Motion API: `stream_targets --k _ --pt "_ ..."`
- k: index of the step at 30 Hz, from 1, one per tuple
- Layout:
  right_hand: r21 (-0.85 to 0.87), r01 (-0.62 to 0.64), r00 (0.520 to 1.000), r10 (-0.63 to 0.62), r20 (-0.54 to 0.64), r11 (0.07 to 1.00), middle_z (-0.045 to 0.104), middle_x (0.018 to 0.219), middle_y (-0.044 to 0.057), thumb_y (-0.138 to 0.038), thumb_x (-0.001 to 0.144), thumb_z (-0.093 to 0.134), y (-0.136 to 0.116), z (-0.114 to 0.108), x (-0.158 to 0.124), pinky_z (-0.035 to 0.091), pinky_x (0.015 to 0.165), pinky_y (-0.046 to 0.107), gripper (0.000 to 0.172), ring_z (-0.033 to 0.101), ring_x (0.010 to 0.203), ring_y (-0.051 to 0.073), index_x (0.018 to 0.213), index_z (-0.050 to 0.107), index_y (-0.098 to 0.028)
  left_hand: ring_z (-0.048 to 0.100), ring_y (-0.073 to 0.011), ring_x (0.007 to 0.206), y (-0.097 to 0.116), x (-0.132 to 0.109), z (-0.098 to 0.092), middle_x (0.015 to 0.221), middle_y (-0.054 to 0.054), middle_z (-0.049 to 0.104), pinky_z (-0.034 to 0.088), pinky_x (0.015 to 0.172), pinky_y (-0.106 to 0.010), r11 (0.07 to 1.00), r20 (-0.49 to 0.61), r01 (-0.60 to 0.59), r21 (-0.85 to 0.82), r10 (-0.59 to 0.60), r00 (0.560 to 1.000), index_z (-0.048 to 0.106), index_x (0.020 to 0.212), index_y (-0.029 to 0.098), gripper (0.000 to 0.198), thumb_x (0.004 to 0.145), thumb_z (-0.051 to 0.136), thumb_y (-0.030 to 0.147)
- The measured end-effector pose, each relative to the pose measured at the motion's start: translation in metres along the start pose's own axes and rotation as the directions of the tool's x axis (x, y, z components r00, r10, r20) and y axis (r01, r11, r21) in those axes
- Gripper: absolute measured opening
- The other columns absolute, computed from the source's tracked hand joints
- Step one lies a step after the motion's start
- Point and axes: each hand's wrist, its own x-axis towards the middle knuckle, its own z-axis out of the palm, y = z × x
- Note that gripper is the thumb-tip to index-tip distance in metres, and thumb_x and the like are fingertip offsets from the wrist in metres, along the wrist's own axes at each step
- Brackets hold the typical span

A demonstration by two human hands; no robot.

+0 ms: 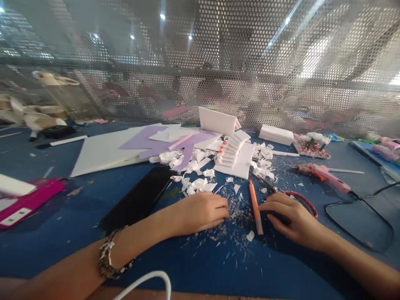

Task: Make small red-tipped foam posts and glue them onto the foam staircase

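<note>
A perforated metal screen (234, 41) – bright lights (162, 17) showing across it – stands behind the blue tabletop (193, 266).

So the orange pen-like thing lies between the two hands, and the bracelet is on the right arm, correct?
Not quite: the head view shows the bracelet on the left arm, not the right. The orange pen-like thing does lie between the left hand and right hand.

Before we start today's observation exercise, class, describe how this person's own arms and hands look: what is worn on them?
Both forearms are bare as far as they show, with no sleeves. The left hand and right hand are ungloved. A chunky bracelet, silvery and dark, circles the left wrist; the right wrist carries nothing visible.
</note>
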Motion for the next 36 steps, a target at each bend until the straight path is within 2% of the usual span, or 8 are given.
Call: stream_targets --k 3,9,13,15,19,21,26,36 --pt "-0.094 0.073 0.992 -0.062 0.111 0.993 0.05 0.117 0.009 -0.021 0.085 0.046 -0.002 -0.002 0.005 0.044 0.088 0.042 0.036 0.049 0.104 0.02 0.119 0.053 -0.029 0.06 -0.0142 0.071 -0.013 -0.011 -0.012 0.079 -0.002 0.069 0.044 0.069 -0.028 0.995 -0.094 0.059 0.085 -0.051 0.994 0.063 0.087 0.016 0.021 0.09 0.042 0.017" --pt "-0.145 0.071 0.976 -0.039 0.215 0.987 0.053 0.121 0.006 -0.021 0.088 0.041 -0.003 -0.002 0.008 0.044 0.092 0.042 0.032 0.048 0.111 0.02 0.116 0.055 -0.028 0.057 -0.0124 0.057 -0.041 -0.033 -0.027 0.058 0.001 0.064 0.04 0.054 -0.022 0.945 -0.128 0.31 0.106 -0.296 0.947 0.062 0.106 0.021 0.028 0.09 0.039 0.018" --pt "-0.152 0.089 0.976 -0.056 0.211 0.984 0.055 0.122 0.004 -0.017 0.089 0.037 0.0 0.0 0.005 0.045 0.093 0.037 0.031 0.052 0.109 0.017 0.114 0.056 -0.025 0.059 -0.0111 0.063 -0.052 -0.038 -0.027 0.087 -0.005 0.068 0.041 0.054 -0.021 0.909 -0.189 0.39 0.148 -0.362 0.913 0.048 0.124 0.019 0.043 0.088 0.028 0.008" --pt "-0.173 0.108 0.976 -0.072 0.206 0.979 0.056 0.121 0.004 -0.017 0.09 0.037 0.003 0.001 0.004 0.046 0.093 0.038 0.029 0.053 0.107 0.017 0.11 0.057 -0.022 0.061 -0.0136 0.074 -0.056 -0.039 -0.028 0.103 -0.009 0.064 0.042 0.058 -0.023 0.885 -0.22 0.443 0.146 -0.408 0.886 0.048 0.124 0.018 0.038 0.091 0.03 0.015" --pt "-0.207 0.159 0.971 -0.115 0.208 0.965 0.058 0.12 0.004 -0.015 0.09 0.036 0.006 0.002 0.004 0.048 0.091 0.038 0.028 0.055 0.103 0.017 0.108 0.057 -0.021 0.061 -0.0176 0.083 -0.061 -0.043 -0.027 0.101 -0.005 0.064 0.043 0.067 -0.027 0.855 -0.043 0.518 0.029 -0.516 0.855 0.062 0.101 0.022 0.03 0.089 0.041 0.04" --pt "-0.208 0.16 0.971 -0.116 0.209 0.965 0.058 0.12 0.003 -0.016 0.091 0.035 0.006 0.002 0.004 0.048 0.091 0.037 0.028 0.055 0.103 0.017 0.108 0.057 -0.021 0.06 -0.0195 0.09 -0.062 -0.044 -0.022 0.115 -0.006 0.058 0.043 0.07 -0.027 0.842 0.053 0.54 -0.013 -0.539 0.841 0.059 0.108 0.024 0.034 0.085 0.047 0.046" --pt "-0.169 0.124 0.974 -0.087 0.211 0.978 0.058 0.12 0.004 -0.019 0.09 0.037 0.004 0.0 0.004 0.047 0.093 0.035 0.029 0.055 0.105 0.016 0.111 0.056 -0.024 0.058 -0.02 0.094 -0.062 -0.041 -0.013 0.113 -0.007 0.059 0.041 0.075 -0.027 0.814 0.156 0.57 -0.113 -0.552 0.819 0.06 0.108 0.022 0.032 0.086 0.045 0.039" --pt "-0.166 0.034 0.979 0.0 0.202 0.986 0.056 0.115 0.006 -0.02 0.091 0.036 -0.002 -0.004 0.005 0.051 0.083 0.033 0.028 0.057 0.1 0.017 0.108 0.057 -0.024 0.058 -0.0153 0.076 -0.063 -0.043 -0.014 0.109 -0.006 0.059 0.041 0.067 -0.027 0.71 0.054 0.675 -0.199 -0.68 0.731 0.056 0.108 0.022 0.029 0.087 0.039 0.034"
